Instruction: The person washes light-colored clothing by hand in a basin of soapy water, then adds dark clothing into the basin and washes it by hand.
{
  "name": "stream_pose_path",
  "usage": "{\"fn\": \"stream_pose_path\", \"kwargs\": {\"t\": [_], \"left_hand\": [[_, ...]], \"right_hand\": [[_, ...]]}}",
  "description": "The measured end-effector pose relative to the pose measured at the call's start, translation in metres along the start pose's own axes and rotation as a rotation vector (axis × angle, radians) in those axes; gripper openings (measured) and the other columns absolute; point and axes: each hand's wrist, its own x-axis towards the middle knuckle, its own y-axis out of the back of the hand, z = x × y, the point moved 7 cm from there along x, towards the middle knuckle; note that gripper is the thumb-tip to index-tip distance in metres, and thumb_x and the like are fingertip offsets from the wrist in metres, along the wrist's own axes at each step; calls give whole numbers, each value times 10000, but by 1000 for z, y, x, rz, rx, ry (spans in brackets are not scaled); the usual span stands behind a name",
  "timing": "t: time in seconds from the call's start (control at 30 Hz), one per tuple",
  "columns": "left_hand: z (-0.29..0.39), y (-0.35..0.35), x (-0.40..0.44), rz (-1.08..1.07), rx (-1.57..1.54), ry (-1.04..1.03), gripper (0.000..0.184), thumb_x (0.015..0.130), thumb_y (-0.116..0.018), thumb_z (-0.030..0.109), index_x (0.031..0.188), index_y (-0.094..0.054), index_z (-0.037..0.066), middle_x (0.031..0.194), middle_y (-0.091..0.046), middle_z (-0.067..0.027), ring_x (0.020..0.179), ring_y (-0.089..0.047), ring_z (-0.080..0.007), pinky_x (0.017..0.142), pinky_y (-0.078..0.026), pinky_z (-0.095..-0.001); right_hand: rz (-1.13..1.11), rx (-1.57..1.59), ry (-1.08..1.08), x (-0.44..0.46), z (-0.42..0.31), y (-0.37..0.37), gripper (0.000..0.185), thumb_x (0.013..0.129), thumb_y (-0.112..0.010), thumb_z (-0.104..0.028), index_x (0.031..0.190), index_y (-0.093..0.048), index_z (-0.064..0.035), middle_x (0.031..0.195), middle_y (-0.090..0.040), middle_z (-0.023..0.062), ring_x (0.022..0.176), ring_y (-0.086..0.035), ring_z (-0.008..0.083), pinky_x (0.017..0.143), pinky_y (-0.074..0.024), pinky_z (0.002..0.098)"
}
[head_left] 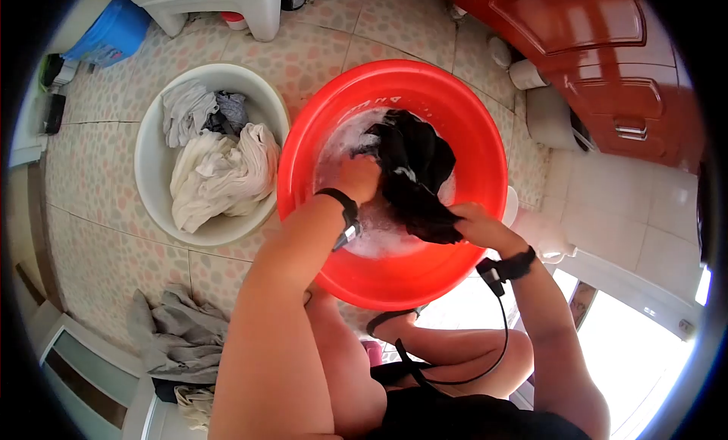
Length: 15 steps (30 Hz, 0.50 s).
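A red basin (303, 136) holds sudsy water (337, 148) and a wet black garment (417, 155), bunched up and partly lifted above the suds. My left hand (359, 179) is closed at the garment's left side, its fingertips hidden by the hand and the cloth. At the lower right, my right hand (481, 226) grips a stretched edge of the same black fabric near the basin's rim. Both wrists wear black straps, and a cord hangs from the right one.
Left of the red basin stands a white basin (149, 171) with pale and grey clothes (220, 171). Grey clothing (178, 334) lies on the tiled floor (106, 182) at lower left. A white stool (220, 1) and blue bucket (114, 30) are behind; red cabinets (584, 30) stand at right.
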Motion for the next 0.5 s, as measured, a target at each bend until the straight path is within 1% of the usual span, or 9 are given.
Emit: {"fn": "stream_pose_path", "kwargs": {"t": [0.03,0.07,0.13,0.17,0.27,0.3,0.37,0.4,0.5], "left_hand": [[-4,45,-19,-106,-302,157,230,681,-613,160,880,-647,52,1095,-565,-126,1034,-523,-294,842,-407,-434],[-6,46,-17,-102,-305,152,230,681,-613,160,880,-647,52,1095,-565,-126,1034,-523,-294,842,-407,-434],[-1,35,-9,-156,-453,10,330,689,-598,157,1007,-615,70,1156,-543,-117,1031,-532,-290,874,-407,-379],[8,45,-13,287,-575,-150,363,689,-620,166,1042,-611,78,1010,-594,-185,966,-563,-330,843,-437,-384],[51,78,-20,291,-890,-388,417,674,-659,189,1065,-592,61,960,-606,-203,922,-583,-333,828,-448,-362],[58,78,-17,294,-889,-393,417,674,-659,189,1065,-592,61,960,-606,-203,922,-583,-333,828,-448,-362],[71,67,-8,119,-892,-395,431,672,-675,194,1062,-580,37,990,-605,-199,945,-576,-328,817,-446,-342],[70,65,-7,122,-894,-399,431,672,-675,194,1062,-580,37,990,-605,-199,945,-576,-328,817,-446,-342],[59,47,-15,-62,-851,-290,439,690,-663,216,1073,-568,24,958,-617,-197,921,-594,-294,806,-446,-323]], "right_hand": [[25,-20,-21,-12,-9,12,246,683,-416,34,861,-586,21,628,-574,134,574,-578,224,533,-450,319],[29,-25,-24,-23,-14,19,246,683,-416,34,861,-586,21,628,-574,134,574,-578,224,533,-450,319],[165,243,-172,-44,-12,37,266,696,-422,52,892,-600,31,611,-553,32,551,-530,122,514,-428,250],[163,221,-157,-50,-22,42,280,685,-437,62,915,-597,46,654,-562,30,591,-527,118,542,-432,242],[175,255,-22,-53,-31,40,318,675,-454,73,954,-603,37,719,-571,48,649,-523,111,596,-436,236],[179,252,-22,-53,-30,39,318,675,-454,73,954,-603,37,719,-571,48,649,-523,111,596,-436,236],[126,284,14,-52,-30,33,302,699,-445,69,972,-574,47,821,-567,65,728,-521,99,650,-439,240],[129,279,13,-53,-30,33,302,699,-445,69,972,-574,47,821,-567,65,728,-521,99,650,-439,240],[203,378,-136,-58,-10,33,340,728,-481,57,1060,-552,43,899,-586,67,810,-552,136,744,-445,250]]}}
